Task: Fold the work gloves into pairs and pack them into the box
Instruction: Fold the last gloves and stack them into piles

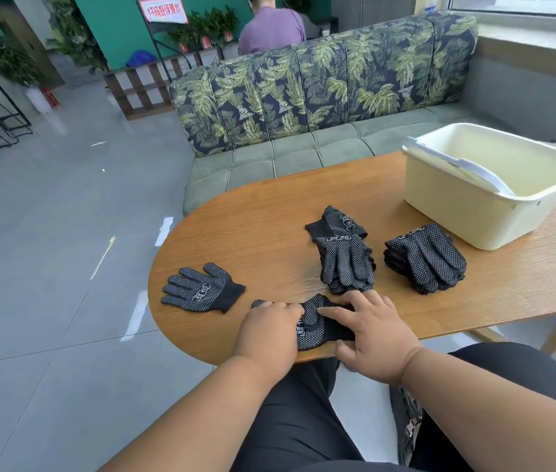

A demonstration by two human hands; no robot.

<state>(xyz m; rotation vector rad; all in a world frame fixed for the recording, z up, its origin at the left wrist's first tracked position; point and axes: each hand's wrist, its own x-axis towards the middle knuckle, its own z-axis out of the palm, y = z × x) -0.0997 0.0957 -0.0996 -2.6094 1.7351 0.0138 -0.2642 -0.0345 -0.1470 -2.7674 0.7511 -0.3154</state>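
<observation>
A single black dotted glove point(201, 289) lies flat at the left end of the wooden table point(269, 212), fingers pointing left, apart from the rest. Just right of it, at the near edge, the left hand point(271, 327) presses down on the finger end of another glove point(314, 327), its own fingers curled over the fabric. The right hand point(370, 330) rests on the cuff end — fingers spread, index laid flat across the glove. Behind the hands sits a middle stack of gloves point(344, 258), and further right a second stack point(424, 258). The cream plastic box point(453, 212) stands at the far right — its handle lying inside.
</observation>
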